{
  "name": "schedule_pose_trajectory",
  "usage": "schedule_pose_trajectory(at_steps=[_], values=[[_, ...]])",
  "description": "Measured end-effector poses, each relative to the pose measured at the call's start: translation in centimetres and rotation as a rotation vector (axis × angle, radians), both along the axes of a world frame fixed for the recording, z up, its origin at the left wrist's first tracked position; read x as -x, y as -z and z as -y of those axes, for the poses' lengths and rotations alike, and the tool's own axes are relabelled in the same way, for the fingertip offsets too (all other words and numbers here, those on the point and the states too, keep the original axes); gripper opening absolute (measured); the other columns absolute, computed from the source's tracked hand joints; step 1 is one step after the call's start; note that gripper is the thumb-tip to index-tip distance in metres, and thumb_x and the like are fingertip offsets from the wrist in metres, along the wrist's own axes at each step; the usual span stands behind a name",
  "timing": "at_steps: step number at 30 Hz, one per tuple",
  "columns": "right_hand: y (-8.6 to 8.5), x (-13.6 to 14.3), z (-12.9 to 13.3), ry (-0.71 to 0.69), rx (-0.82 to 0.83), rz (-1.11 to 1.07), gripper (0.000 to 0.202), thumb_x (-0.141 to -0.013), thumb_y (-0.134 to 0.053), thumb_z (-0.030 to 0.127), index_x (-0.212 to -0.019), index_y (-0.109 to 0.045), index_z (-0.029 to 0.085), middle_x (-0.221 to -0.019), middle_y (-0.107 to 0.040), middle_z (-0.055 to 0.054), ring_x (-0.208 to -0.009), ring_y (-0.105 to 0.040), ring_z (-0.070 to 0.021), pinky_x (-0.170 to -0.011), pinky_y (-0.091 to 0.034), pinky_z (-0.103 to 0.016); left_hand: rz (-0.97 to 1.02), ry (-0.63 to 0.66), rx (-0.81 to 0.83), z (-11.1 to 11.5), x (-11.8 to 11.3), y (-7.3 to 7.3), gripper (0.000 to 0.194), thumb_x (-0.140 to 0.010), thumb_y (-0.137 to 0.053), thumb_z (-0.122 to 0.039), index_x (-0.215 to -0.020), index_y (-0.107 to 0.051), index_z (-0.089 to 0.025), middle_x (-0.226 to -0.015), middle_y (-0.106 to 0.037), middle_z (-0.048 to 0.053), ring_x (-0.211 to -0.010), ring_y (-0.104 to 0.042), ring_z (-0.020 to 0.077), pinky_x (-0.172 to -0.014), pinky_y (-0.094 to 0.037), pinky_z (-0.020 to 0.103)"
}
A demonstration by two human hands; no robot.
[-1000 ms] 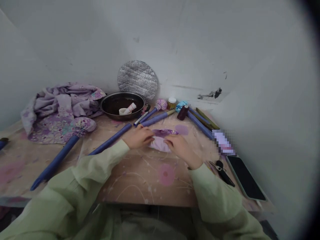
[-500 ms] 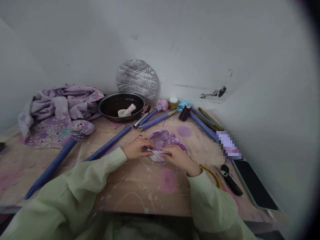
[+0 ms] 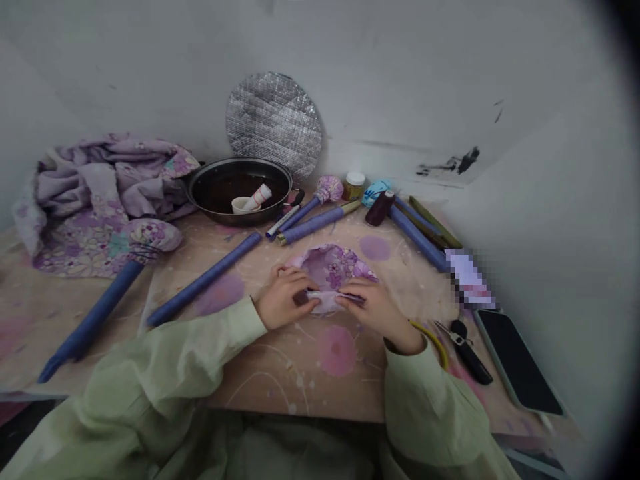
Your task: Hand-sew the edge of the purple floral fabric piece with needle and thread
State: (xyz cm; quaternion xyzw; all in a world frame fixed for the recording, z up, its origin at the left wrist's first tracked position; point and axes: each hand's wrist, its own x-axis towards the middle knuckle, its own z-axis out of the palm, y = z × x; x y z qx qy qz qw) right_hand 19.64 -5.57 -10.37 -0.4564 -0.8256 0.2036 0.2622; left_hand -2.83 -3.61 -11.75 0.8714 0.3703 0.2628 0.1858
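A piece of purple floral fabric [image 3: 333,265] lies on the table in front of me, its near edge raised and folded. My left hand [image 3: 285,297] pinches that edge from the left, thumb and fingers closed on the cloth. From the other side my right hand [image 3: 375,303] grips the same edge, its thumb close to the left one. A pale strip of the cloth shows between the two thumbs. Beyond it lie a blue wrapped stick [image 3: 205,280] and a stick with a floral cloth head [image 3: 329,189].
At the back stands a black pan [image 3: 196,205] holding a white cup [image 3: 240,207], near a silver round mat [image 3: 273,123]. Crumpled floral fabric [image 3: 95,193] and a cloth-headed stick [image 3: 100,320] lie left. Rightward are a thread spool [image 3: 380,208], thread snips [image 3: 470,357] and a phone [image 3: 520,363].
The view has tilted down slightly, so the back items sit higher in frame. Both hands still hold the fabric edge, and its fold now looks straighter between the thumbs.
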Motion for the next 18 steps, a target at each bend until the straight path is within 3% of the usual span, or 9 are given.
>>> schedule_pose_trajectory(at_steps=[9, 18], values=[[0.0, 1.1, 0.8, 0.025, 0.016, -0.031, 0.016, -0.09, -0.057, 0.027, -0.085, -0.071, 0.021, -0.081, -0.073, -0.003, -0.077, -0.066, -0.0169, -0.071, -0.049, -0.029, 0.054, 0.017, -0.027, -0.7, 1.2, 0.5, 0.019, -0.09, -0.057, -0.036, -0.086, -0.068, -0.021, -0.085, -0.072, 0.003, -0.093, -0.061, 0.0226, -0.092, -0.032, 0.043], [0.0, 2.9, 1.6, 0.087, -0.042, -0.02, 0.014, -0.088, -0.058, 0.025, -0.087, -0.071, 0.021, -0.083, -0.075, -0.005, -0.078, -0.067, -0.0192, -0.073, -0.049, -0.031, 0.041, 0.038, -0.092, -0.9, 2.1, -0.2, 0.026, -0.084, -0.062, -0.042, -0.099, -0.068, -0.022, -0.1, -0.07, 0.007, -0.104, -0.057, 0.0256, -0.094, -0.035, 0.045]])
